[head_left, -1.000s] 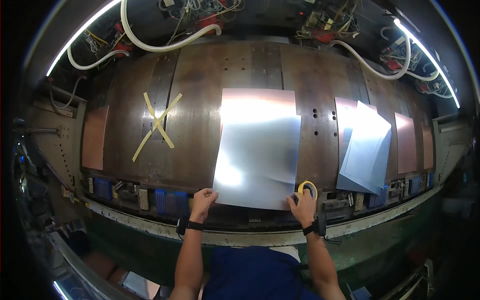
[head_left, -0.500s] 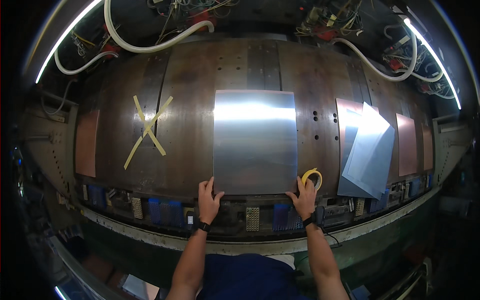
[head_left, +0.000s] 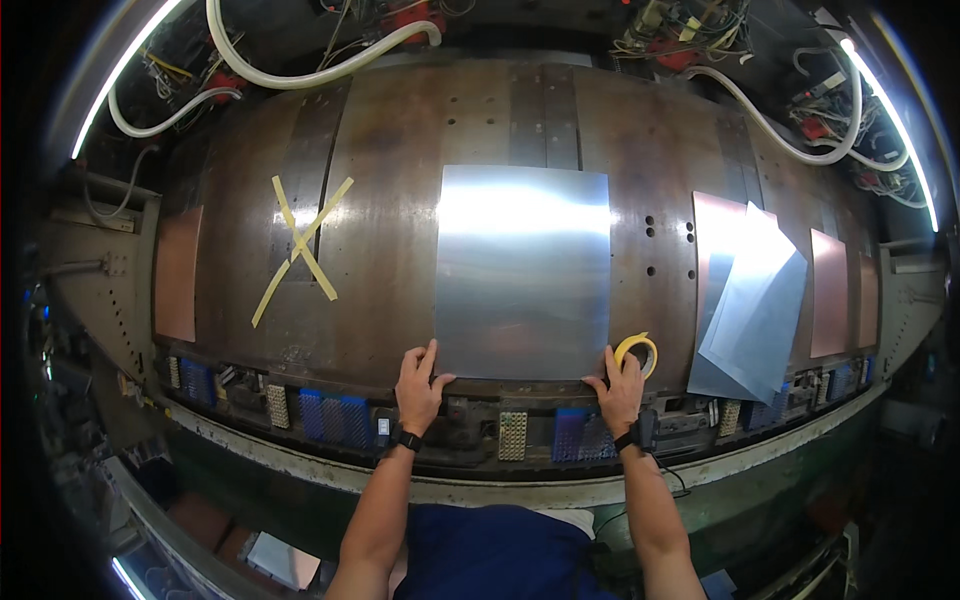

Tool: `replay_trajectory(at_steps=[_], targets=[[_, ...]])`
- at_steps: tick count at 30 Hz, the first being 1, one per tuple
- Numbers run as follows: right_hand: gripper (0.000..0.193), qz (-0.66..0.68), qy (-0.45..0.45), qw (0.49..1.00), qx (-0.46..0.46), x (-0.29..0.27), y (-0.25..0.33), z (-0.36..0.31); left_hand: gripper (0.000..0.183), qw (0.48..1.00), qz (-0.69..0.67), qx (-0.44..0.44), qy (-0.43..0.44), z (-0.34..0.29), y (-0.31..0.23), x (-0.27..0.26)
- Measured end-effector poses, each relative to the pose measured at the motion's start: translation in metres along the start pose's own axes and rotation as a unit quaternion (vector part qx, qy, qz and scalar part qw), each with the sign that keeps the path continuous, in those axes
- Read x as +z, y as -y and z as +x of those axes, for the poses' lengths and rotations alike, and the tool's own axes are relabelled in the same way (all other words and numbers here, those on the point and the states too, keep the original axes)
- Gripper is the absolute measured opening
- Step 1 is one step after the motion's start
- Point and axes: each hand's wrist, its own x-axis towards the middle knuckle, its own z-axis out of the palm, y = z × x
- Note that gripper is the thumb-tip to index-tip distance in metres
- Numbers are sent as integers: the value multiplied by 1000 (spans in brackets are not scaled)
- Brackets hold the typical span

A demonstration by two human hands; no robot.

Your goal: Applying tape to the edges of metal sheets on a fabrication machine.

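A shiny silver metal sheet point(head_left: 523, 290) lies flat on the brown metal bed, square in front of me. At its near left corner is my left hand point(head_left: 420, 392), with the index finger along the side edge and the thumb at the front edge. My right hand point(head_left: 619, 390) touches the near right corner in the same way. The fingers of both hands are spread, not closed round the sheet. Just beyond the right fingers, a roll of yellow tape point(head_left: 650, 360) rests on the bed, partly covered by that hand.
Two crossed strips of yellow tape point(head_left: 300, 245) mark the bed point(head_left: 385, 250) at left. To the right, loose silver sheets point(head_left: 755, 300) overlap a copper-coloured sheet point(head_left: 706, 215). More copper-coloured sheets point(head_left: 828, 290) lie near both ends. Blue and beige blocks point(head_left: 335, 420) line the front edge.
The pinkish strip that showed along the silver sheet's far edge is no longer visible. Both hands remain at the near corners. The whole view has shifted slightly.
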Motion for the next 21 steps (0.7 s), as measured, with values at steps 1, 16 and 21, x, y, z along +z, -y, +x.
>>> replay_trajectory(at_steps=[1,16,21], targets=[[74,3,3,1000,4,-1,0,0,71,1000,3,-3,-1,-1,0,1],[37,293,-78,940,159,-64,26,2,68,999,17,28,-4,-1,0,5],[27,436,-3,882,178,-76,35,-10,80,998,23,-39,-33,-2,-10,-2]])
